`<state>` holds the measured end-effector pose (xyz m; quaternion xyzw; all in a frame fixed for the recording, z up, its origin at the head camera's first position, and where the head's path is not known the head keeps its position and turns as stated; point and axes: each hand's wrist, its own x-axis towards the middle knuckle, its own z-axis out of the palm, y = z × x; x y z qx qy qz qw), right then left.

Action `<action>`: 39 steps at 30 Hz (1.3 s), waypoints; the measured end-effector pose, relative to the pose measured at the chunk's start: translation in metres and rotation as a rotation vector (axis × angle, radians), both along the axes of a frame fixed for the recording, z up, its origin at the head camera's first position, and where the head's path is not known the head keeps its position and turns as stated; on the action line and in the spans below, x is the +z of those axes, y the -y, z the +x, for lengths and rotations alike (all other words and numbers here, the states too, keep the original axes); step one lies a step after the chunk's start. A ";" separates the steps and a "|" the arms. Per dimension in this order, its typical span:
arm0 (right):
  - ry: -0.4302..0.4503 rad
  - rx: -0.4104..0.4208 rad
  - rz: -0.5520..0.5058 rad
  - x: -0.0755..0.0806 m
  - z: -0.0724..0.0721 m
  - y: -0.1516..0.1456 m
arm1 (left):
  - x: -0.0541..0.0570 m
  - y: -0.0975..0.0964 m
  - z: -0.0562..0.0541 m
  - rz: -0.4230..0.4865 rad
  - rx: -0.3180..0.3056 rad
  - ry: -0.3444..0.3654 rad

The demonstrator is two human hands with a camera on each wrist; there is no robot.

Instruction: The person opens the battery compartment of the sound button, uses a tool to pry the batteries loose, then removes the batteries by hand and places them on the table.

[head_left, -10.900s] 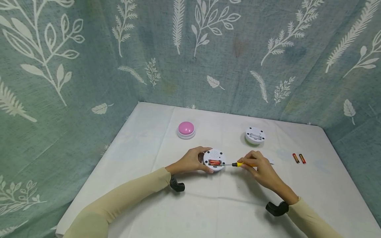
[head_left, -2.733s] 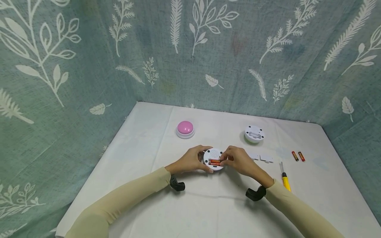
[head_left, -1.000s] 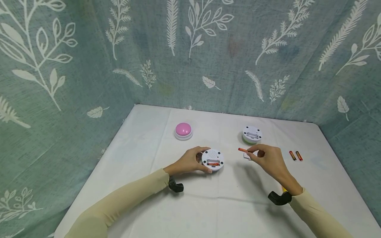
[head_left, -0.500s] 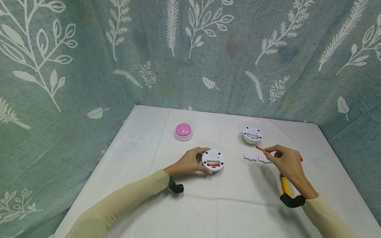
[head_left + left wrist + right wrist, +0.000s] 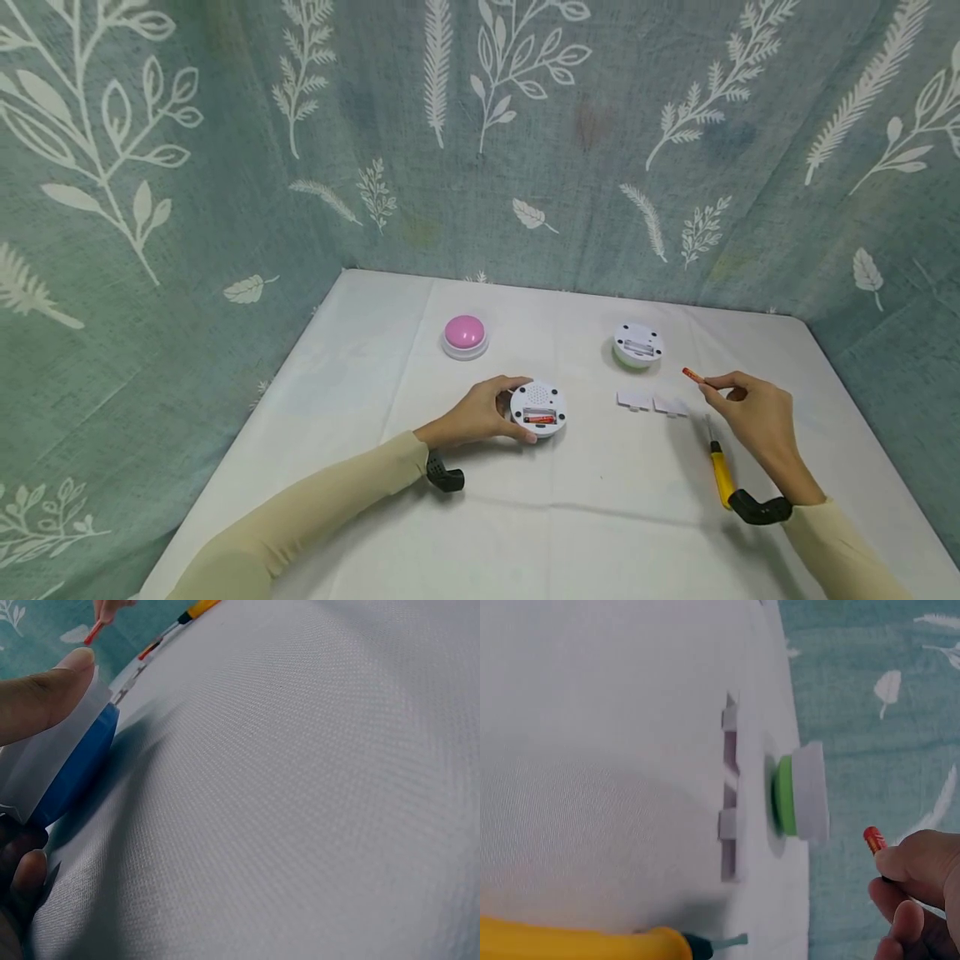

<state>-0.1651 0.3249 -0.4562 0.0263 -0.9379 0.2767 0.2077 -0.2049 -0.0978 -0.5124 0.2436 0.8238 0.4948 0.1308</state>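
My left hand (image 5: 486,410) grips a round push-button device (image 5: 537,393), turned upside down with its battery bay facing up. A single red battery (image 5: 539,420) lies in the bay's near half. The left wrist view shows the device's blue dome (image 5: 79,769) underneath, and my thumb (image 5: 64,686) against the white rim. Off to the right, my right hand (image 5: 757,417) pinches another red battery (image 5: 692,375) between thumb and fingertips, above the table. In the right wrist view this battery (image 5: 874,838) sticks out past the thumb.
A pink-topped button (image 5: 465,333) stands upright at the back. An overturned green-domed button (image 5: 638,343) with a bare bay sits back right. Two white battery covers (image 5: 633,401) lie in front of it. A yellow-handled screwdriver (image 5: 722,475) lies beside my right wrist.
My right hand has taken one battery out of the device's bay and carried it rightward. Earlier it held the screwdriver there. The two loose batteries are now hidden behind it. My left hand stays put.
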 end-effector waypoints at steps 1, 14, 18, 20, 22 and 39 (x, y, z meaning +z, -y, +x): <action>-0.003 -0.006 0.002 -0.001 0.000 -0.002 | 0.000 0.000 0.000 -0.003 -0.002 -0.004; 0.067 -0.104 0.002 -0.017 -0.002 -0.022 | -0.002 0.000 0.001 0.007 0.013 0.024; 0.082 -0.118 0.002 -0.022 -0.002 -0.027 | -0.003 0.000 0.001 0.005 0.017 0.029; 0.082 -0.119 0.002 -0.024 -0.003 -0.029 | -0.003 0.000 0.001 0.007 0.019 0.031; 0.082 -0.120 0.002 -0.025 -0.004 -0.030 | -0.003 0.000 0.001 0.009 0.016 0.029; 0.111 -0.153 0.026 -0.037 -0.007 -0.035 | -0.002 0.001 0.001 0.024 0.001 0.024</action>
